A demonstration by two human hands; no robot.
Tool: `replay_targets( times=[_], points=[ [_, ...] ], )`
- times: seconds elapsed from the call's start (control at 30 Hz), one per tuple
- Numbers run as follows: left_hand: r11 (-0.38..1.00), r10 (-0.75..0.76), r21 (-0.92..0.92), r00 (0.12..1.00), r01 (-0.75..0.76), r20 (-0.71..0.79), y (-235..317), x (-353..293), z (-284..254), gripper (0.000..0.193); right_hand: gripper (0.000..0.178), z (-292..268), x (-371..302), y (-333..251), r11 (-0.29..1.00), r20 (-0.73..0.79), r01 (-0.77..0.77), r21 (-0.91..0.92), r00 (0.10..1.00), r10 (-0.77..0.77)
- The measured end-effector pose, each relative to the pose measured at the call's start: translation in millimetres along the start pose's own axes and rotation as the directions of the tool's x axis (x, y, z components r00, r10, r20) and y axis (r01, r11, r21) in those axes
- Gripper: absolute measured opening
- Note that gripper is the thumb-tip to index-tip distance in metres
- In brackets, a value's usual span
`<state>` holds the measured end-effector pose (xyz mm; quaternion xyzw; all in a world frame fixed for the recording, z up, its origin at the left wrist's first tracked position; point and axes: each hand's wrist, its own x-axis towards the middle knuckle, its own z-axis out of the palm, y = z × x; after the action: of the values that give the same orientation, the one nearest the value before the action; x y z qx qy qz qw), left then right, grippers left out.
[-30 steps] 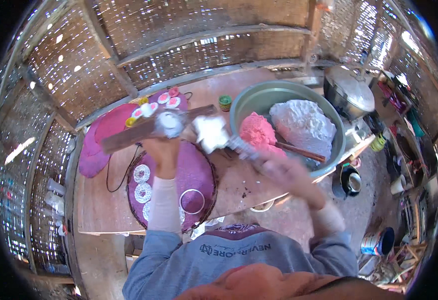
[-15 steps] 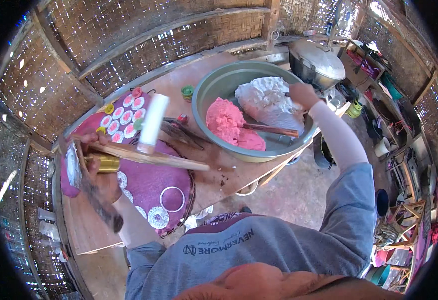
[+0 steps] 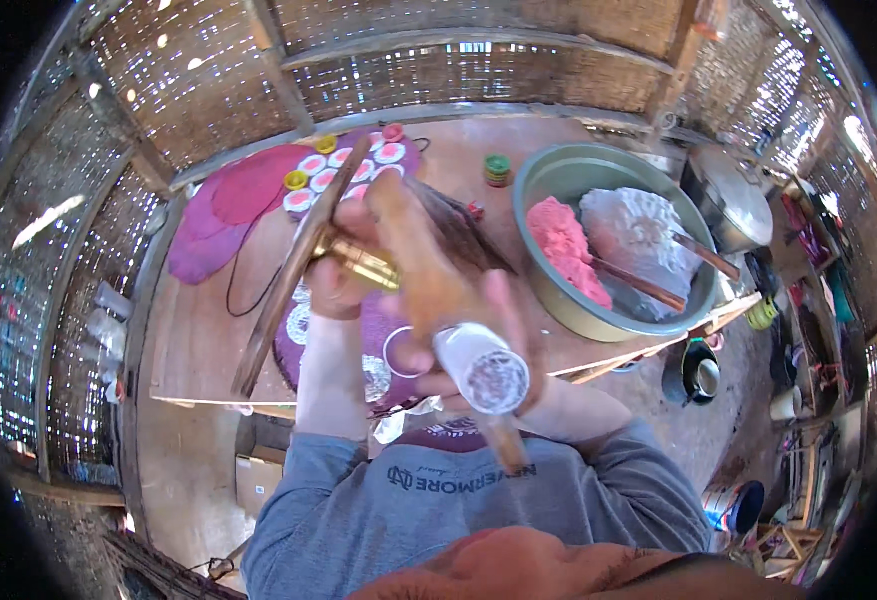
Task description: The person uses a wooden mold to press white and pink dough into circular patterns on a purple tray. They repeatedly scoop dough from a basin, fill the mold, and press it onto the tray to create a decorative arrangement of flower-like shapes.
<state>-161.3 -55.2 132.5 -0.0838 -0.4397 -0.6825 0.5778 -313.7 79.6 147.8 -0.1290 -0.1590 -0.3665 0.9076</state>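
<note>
My left hand [image 3: 334, 296] is closed around a wooden press bar [image 3: 276, 318] with a brass cylinder [image 3: 363, 262], held above the table's near side. Against it, my right hand [image 3: 532, 368] grips a second wooden bar [image 3: 420, 245], tilted and blurred by motion. A white cylinder [image 3: 483, 365] sticks out from this bar toward me, its round end rough and whitish. Parts of the right fingers are hidden behind it. Below the hands lies a purple mat [image 3: 378, 312] bearing white lacy rounds and a white ring [image 3: 401, 352], partly covered.
A large grey-green basin [image 3: 558, 297] at the right holds pink dough [image 3: 558, 235] and white dough [image 3: 638, 225], each with a wooden handle. Behind lie white rounds with pink centres [image 3: 323, 180], a green cup stack [image 3: 497, 170] and purple-pink mats [image 3: 226, 205]. A lidded pot [image 3: 733, 200] stands beyond the basin.
My right hand has left the handle in the white dough and come to the bar with the white cylinder. My left hand has moved right with the brass-cylinder press. The view has turned left.
</note>
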Motion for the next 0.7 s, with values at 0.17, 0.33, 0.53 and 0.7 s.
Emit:
replay_targets(
  times=[0.17, 0.33, 0.53, 0.7],
  points=[
    [0.597, 0.06, 0.756, 0.924, 0.269, -0.377, 39, -59, -58, 0.022, 0.078, 16, -27, -33, 0.62, -0.237, 0.148, -0.77, 0.837, -0.493],
    [0.128, 0.243, 0.991, 0.97, -0.04, 0.008, 31, -77, 13, 0.031, 0.066, 16, -5, -32, 0.176, -0.195, -0.108, -0.978, 0.766, -0.612],
    [-0.31, 0.038, 0.948, 0.996, -0.07, 0.086, 59, -88, 38, 0.045, 0.097, 24, 13, -31, -0.431, 0.052, -0.167, -0.887, 0.89, -0.452],
    [-0.282, -0.152, 0.958, 0.984, 0.05, -0.096, 68, -88, 56, 0.049, 0.102, 36, 24, -22, -0.529, 0.048, -0.102, -0.843, 0.963, -0.264]
  ],
)
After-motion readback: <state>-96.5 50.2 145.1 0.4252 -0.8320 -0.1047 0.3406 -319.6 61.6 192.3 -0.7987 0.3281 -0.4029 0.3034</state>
